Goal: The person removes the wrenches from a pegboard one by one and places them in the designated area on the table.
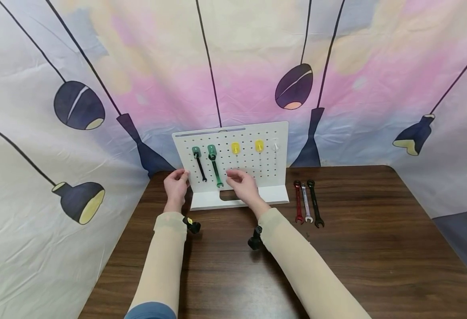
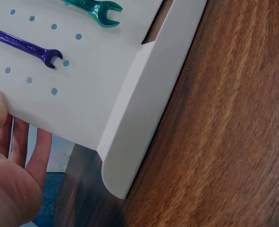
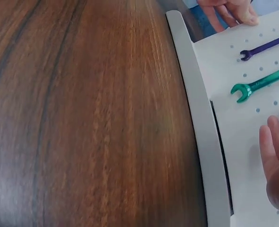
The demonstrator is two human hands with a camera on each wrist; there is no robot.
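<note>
A white pegboard stand (image 1: 249, 170) stands upright on the table. My left hand (image 1: 176, 188) pinches its left edge, the thumb in front and the other fingers behind, as the left wrist view shows. From two green hooks on the board hang a small purple wrench (image 2: 23, 45) and a larger green wrench (image 1: 216, 172). My right hand (image 1: 244, 187) is in front of the board, just right of the green wrench's lower end. Its fingers are loosely extended and hold nothing; in the right wrist view they are apart from the green wrench.
Two yellow hooks (image 1: 235, 148) and a clear hook (image 1: 275, 144) sit on the board's right half with nothing hanging from them. On the table right of the stand lie a red wrench (image 1: 298, 201), a silver wrench (image 1: 306, 203) and a black wrench (image 1: 315, 204). A printed cloth hangs behind.
</note>
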